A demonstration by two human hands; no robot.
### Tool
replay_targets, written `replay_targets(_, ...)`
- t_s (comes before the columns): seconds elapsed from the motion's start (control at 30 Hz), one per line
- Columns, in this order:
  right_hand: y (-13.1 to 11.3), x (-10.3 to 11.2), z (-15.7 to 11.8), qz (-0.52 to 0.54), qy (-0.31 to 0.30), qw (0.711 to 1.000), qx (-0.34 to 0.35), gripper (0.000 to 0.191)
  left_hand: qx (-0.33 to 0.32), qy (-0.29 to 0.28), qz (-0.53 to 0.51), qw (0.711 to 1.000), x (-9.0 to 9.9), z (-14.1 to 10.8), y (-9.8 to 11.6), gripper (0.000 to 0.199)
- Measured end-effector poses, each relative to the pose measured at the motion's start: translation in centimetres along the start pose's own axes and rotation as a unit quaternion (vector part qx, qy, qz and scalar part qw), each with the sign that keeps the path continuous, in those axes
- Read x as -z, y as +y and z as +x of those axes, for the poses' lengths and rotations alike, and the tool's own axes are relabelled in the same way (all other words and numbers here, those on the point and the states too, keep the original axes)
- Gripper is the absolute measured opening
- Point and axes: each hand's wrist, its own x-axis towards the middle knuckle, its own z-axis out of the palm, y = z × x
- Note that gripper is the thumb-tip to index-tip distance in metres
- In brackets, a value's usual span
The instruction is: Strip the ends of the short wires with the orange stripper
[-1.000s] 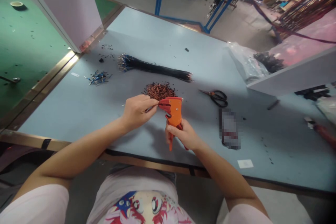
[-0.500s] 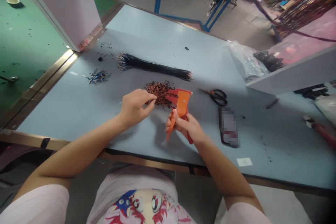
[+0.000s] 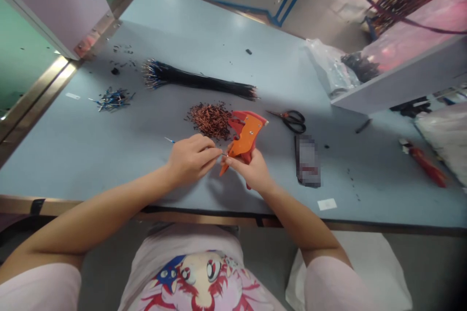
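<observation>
Fingertips of the left hand pinch a thin wire tightly, its blue-tipped end sticking out to the left of the hand and its other end reaching just beside an orange wire stripper. Whether that end sits inside the tool cannot be told from this view. The right hand is closed around the stripper's handles, holding the tool upright and tilted just above a pale blue workbench.

Just beyond the hands lies a heap of small copper-coloured wire scraps. Farther on stretches a long bundle of black wires, and to its left is a small scatter of blue-tipped wires. To the right lie black-handled scissors, a blurred dark object, a clear plastic bag and a red-handled tool.
</observation>
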Motion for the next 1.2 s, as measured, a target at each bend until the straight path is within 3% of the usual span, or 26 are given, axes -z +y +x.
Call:
replay_targets(0.2, 0.5, 0.2, 0.3, 0.009, 0.007, 1.0, 0.011, 0.027, -0.008, -0.033, -0.033, 0.999, -0.2, 0.0, 0.0, 0.014)
replay_targets(0.3, 0.1, 0.8, 0.5, 0.011, 0.007, 1.0, -0.008, 0.027, 0.08, 0.01, -0.043, 0.996, 0.4, 0.6, -0.9, 0.011)
replay_targets(0.4, -0.2, 1.1, 0.4, 0.018, -0.051, 0.997, -0.052, 0.027, 0.179, 0.071, -0.064, 0.979, 0.9, 1.2, -2.1, 0.01)
replay_targets(0.53, -0.2, 0.8, 0.0, 0.047, -0.128, 0.987, -0.084, 0.028, 0.246, 0.111, -0.095, 0.958, 1.2, 1.4, -2.8, 0.007)
replay_targets(0.8, -0.3, 0.4, -0.3, 0.097, -0.176, 0.972, -0.125, 0.033, 0.226, 0.095, -0.13, 0.961, 0.7, 1.2, -1.9, 0.005)
replay_targets(1.2, 0.4, 0.5, -0.4, 0.081, -0.194, 0.972, -0.102, 0.024, 0.187, 0.083, -0.15, 0.967, 0.9, 1.3, -1.4, 0.007)
